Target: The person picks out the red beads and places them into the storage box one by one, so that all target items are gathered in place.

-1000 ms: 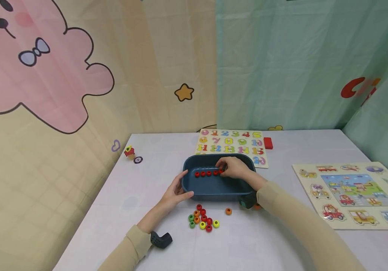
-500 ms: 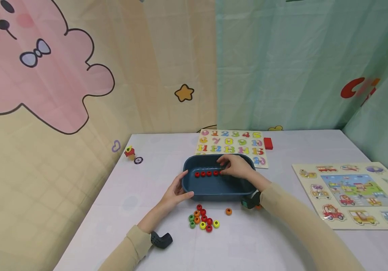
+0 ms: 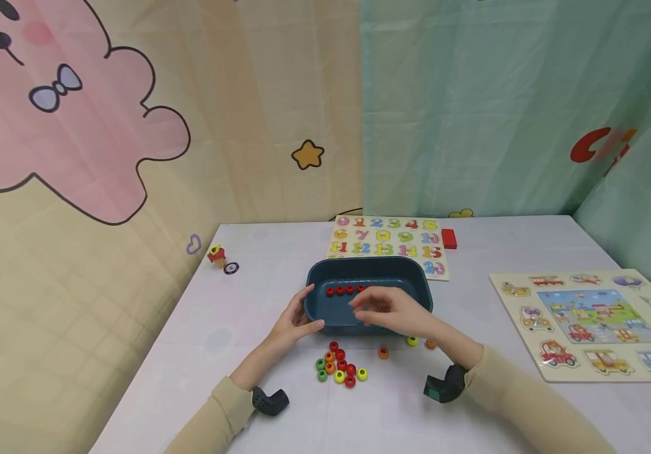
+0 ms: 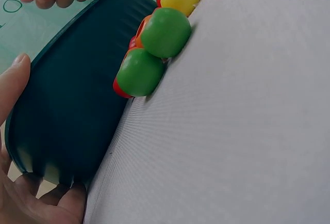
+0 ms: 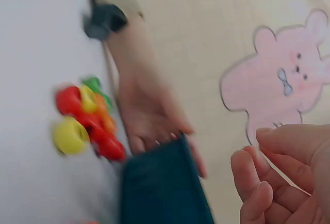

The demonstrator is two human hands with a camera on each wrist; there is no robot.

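Observation:
A dark blue plastic bin (image 3: 368,268) stands on the table, with a row of red beads (image 3: 340,291) inside; the row's right end is partly hidden by my right hand. My left hand (image 3: 288,325) holds the bin's left end, thumb at the near rim and fingers round the side, as the left wrist view shows on the bin wall (image 4: 67,84). Over the bin's near rim hovers my right hand (image 3: 390,310), fingers loosely bent and nothing visible between them (image 5: 289,177). In front of the bin lies a cluster of red, orange, green and yellow beads (image 3: 341,366).
Right of the cluster lie single beads: an orange bead (image 3: 383,353), a yellow bead (image 3: 412,341) and another orange bead (image 3: 430,343). A number board (image 3: 385,236) and red block (image 3: 448,238) sit behind the bin. A vehicle puzzle board (image 3: 592,325) lies right, a small toy (image 3: 217,255) far left.
My right hand has left the right end of the red bead row and moved back toward the near rim. A yellow bead beyond the bin's near side now shows. The left hand stays put.

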